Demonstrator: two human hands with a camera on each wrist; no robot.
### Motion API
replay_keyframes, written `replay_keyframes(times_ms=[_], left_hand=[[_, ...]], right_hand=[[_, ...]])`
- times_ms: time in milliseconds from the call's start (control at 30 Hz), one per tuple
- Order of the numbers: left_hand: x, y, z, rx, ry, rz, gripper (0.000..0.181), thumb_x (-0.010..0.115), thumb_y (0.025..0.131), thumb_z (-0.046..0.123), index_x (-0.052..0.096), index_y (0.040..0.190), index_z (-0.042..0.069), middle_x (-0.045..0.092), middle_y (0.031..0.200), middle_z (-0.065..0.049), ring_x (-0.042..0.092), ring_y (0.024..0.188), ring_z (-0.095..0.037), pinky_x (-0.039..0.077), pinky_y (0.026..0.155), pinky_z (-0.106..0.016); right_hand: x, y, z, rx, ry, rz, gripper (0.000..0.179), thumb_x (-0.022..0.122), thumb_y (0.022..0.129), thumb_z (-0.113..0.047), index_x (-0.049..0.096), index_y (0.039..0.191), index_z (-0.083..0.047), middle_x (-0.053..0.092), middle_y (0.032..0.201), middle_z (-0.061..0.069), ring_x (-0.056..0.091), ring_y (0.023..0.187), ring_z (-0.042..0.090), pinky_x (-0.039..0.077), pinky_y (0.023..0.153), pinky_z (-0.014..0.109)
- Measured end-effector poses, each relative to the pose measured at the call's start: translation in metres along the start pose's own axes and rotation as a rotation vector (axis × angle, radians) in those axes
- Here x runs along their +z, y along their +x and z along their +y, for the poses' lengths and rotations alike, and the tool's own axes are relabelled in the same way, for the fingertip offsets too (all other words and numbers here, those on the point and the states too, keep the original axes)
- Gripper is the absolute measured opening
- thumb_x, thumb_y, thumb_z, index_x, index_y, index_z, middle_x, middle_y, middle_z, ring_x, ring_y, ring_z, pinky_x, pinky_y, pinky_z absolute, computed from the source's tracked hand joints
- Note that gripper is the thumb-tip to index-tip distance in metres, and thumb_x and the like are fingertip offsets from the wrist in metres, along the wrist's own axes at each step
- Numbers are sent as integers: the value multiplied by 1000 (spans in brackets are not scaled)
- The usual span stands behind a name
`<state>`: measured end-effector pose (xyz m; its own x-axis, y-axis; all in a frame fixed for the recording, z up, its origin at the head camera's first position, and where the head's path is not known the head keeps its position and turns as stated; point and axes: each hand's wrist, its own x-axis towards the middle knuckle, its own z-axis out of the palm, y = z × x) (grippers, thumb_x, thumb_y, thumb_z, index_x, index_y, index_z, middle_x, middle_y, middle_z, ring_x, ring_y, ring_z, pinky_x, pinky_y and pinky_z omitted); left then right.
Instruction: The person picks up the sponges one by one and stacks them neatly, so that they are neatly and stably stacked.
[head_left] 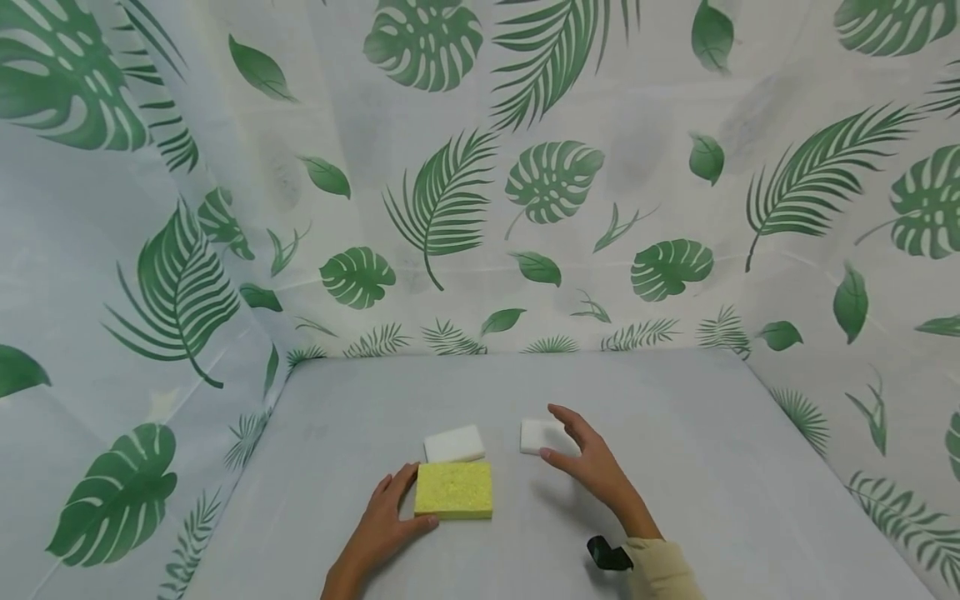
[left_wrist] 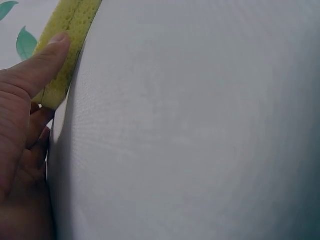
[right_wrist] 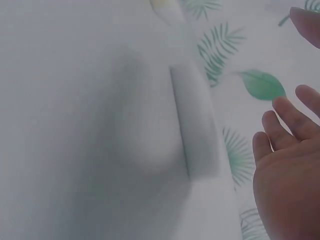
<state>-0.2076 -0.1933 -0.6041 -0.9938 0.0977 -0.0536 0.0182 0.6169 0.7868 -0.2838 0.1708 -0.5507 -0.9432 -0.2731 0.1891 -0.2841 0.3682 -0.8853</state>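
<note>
The left hand (head_left: 384, 517) grips the yellow sponge (head_left: 454, 490) at its left end. The right hand (head_left: 597, 468) is loose, holding nothing — a white block (head_left: 533, 437) lies below it, poking out left.

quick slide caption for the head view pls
The left hand grips a yellow sponge near one white block; the right hand hovers open by a second white block.
</note>
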Motion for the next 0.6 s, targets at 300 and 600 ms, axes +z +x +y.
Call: replay_keyframes(times_ms=[300,600], left_hand=[[0,-1,-1,-2,-4,13,101,90,84,52,44,162,8,46,164,-18,27,153,-55,26,120,-75],[1,0,-1,-10,-5,8,101,89,85,53,44,163,9,46,164,-17,27,153,-56,26,119,-75]], right_hand=[[-26,-7,12,55,-66,37,78,80,99,-25,40,164,-9,35,170,20,28,155,52,26,123,69],[-39,-9,28,116,-99,32,84,80,98,-31,35,167,-10,30,172,22,24,155,56,25,120,75]])
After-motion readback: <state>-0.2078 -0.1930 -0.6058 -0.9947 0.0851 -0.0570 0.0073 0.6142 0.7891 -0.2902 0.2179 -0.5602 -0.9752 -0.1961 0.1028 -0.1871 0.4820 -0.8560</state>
